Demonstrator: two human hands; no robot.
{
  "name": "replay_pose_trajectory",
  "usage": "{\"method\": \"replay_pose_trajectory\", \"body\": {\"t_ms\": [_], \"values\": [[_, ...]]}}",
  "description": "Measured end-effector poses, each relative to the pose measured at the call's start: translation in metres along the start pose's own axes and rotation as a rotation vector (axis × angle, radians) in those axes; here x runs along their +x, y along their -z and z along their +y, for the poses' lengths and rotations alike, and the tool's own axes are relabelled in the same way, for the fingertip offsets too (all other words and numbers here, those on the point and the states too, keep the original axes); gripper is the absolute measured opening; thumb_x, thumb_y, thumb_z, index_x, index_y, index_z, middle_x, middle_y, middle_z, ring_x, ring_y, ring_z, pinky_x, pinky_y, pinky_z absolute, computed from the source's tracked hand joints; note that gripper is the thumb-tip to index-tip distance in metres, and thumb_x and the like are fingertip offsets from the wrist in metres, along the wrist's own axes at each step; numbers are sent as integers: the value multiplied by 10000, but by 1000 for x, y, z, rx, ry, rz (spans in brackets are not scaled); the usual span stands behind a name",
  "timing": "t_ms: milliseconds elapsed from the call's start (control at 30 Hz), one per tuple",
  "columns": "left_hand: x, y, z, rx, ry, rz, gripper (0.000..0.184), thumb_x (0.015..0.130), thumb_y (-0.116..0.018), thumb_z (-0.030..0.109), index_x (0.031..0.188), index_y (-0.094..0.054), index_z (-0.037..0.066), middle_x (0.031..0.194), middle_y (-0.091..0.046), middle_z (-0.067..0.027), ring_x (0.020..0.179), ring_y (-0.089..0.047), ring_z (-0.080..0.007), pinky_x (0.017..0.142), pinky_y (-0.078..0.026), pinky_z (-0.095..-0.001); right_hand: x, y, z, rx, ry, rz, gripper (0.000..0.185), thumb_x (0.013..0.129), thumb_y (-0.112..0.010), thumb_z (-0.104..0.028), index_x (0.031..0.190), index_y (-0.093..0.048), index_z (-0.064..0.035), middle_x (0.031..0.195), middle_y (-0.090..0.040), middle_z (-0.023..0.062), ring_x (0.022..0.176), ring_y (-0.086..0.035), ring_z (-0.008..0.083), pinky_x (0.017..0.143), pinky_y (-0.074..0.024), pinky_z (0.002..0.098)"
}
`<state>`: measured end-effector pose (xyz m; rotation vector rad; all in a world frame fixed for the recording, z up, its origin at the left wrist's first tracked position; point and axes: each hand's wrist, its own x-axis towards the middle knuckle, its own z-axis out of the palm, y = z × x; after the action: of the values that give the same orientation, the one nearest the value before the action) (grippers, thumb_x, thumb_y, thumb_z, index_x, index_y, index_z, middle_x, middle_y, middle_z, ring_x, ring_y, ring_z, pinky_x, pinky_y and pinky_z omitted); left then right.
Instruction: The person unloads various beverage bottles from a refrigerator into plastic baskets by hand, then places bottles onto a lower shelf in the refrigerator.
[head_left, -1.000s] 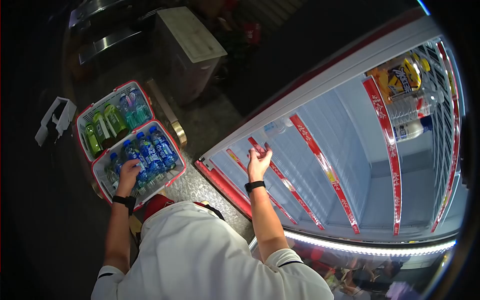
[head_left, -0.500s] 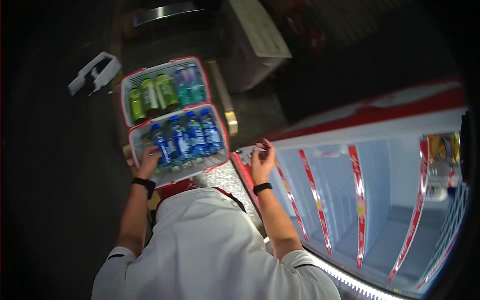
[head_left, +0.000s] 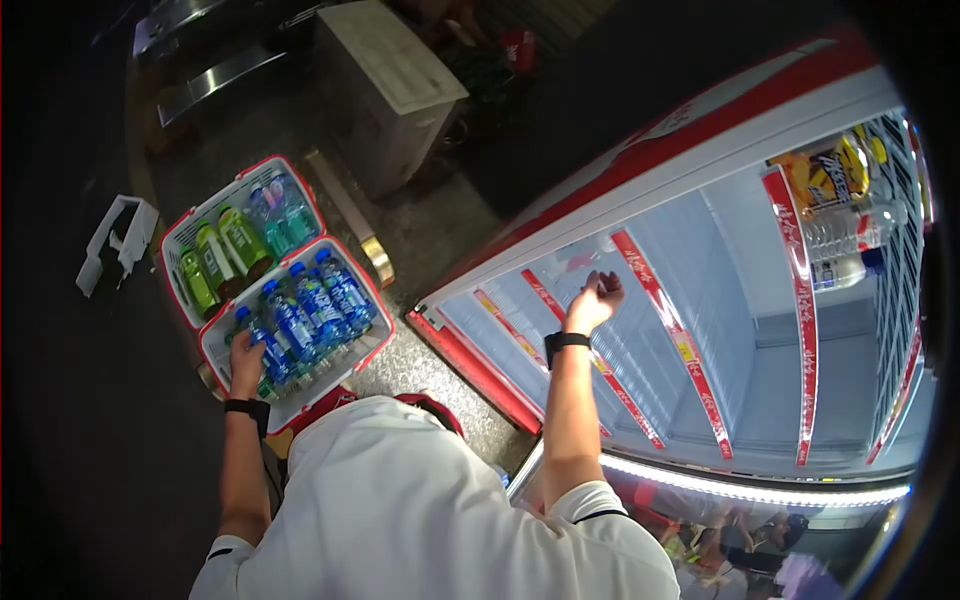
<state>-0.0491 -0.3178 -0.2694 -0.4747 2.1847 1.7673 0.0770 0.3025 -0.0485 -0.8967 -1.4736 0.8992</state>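
Note:
My left hand [head_left: 246,362] is at the left side of the near basket compartment [head_left: 366,366], its fingers curled against the leftmost blue-capped plastic bottle [head_left: 268,343]. Several more bottles with blue labels [head_left: 318,306] lean beside it in a row. My right hand [head_left: 597,297] is raised in front of the fridge shelves [head_left: 655,290], fingers loosely bent and slightly apart, with nothing visible in it. Green-labelled bottles [head_left: 240,243] and clear bottles with teal bottoms [head_left: 285,212] stand in the far compartment [head_left: 170,262].
The fridge [head_left: 520,240] has red-edged shelves. On its upper right are a yellow packet [head_left: 825,180] and clear bottles [head_left: 845,235]. A pale cabinet [head_left: 395,70] stands behind the basket. White packaging [head_left: 118,240] lies on the floor to the left.
The view has swung right, showing more of the fridge. My right hand has moved from near the fridge's edge to before its shelves. My left hand stays at the same bottle.

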Motion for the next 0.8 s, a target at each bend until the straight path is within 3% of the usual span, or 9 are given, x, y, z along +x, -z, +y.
{"method": "replay_pose_trajectory", "body": {"t_ms": [33,100,167,200,300,500,667,767,800], "values": [[-1,-9,10,-6,-14,-3,569,842,-720,87,1354,-509,-39,1298,-593,-192,1177,-585,-273,1007,-457,-379,30,4,12,-189,203,-33,302,892,-695,-74,1147,-579,40,1015,-668,115,850,-650,200,738,-531,331],[-13,-24,32,133,-92,62,561,843,-721,94,1351,-515,-28,1287,-597,-184,1171,-585,-269,1007,-457,-375,81,12,23,-452,195,-317,288,833,-738,-97,1083,-641,11,1051,-697,121,948,-666,268,852,-528,408],[-10,-38,22,187,-132,41,566,850,-717,95,1361,-503,-24,1313,-580,-174,1167,-591,-262,1003,-463,-373,135,18,61,-707,596,-683,321,802,-768,-203,1072,-697,-45,1118,-709,107,1052,-653,304,959,-493,445],[-16,-46,24,93,-133,-13,574,854,-715,91,1370,-491,-23,1326,-567,-168,1160,-590,-253,996,-466,-370,146,17,68,-702,539,-644,406,808,-762,-323,1149,-703,-110,1192,-701,87,1126,-631,314,1011,-464,461],[-28,-66,17,-20,-207,-85,598,858,-721,77,1390,-464,-18,1340,-537,-151,1106,-596,-225,952,-488,-356,155,3,40,-515,525,-598,479,828,-755,-421,1197,-695,-120,1229,-689,102,1166,-617,313,1024,-459,454],[-84,-118,46,26,-127,-136,606,855,-742,97,1391,-471,10,1347,-531,-156,1156,-581,-270,964,-483,-381,165,-3,25,-482,572,-646,505,830,-763,-442,1207,-687,-114,1237,-686,104,1177,-613,305,1028,-457,455],[-118,-151,70,58,-131,-165,603,863,-734,103,1398,-469,18,1404,-505,-177,1200,-570,-295,977,-482,-388,166,44,16,-548,560,-771,527,832,-769,-460,1216,-681,-110,1244,-683,107,1186,-610,299,1031,-456,455],[-129,-164,75,66,-156,-193,593,872,-723,101,1399,-465,14,1408,-502,-185,1218,-561,-300,966,-491,-394,161,73,17,-524,400,-924,541,833,-773,-470,1222,-677,-107,1248,-682,108,1192,-608,296,1033,-455,455],[-134,-170,79,69,-146,-198,591,875,-719,100,1401,-463,14,1405,-503,-187,1224,-557,-301,958,-497,-397,156,73,26,-434,220,-990,654,812,-763,-582,1229,-656,-89,1239,-674,128,1125,-632,301,1013,-469,413]]}}
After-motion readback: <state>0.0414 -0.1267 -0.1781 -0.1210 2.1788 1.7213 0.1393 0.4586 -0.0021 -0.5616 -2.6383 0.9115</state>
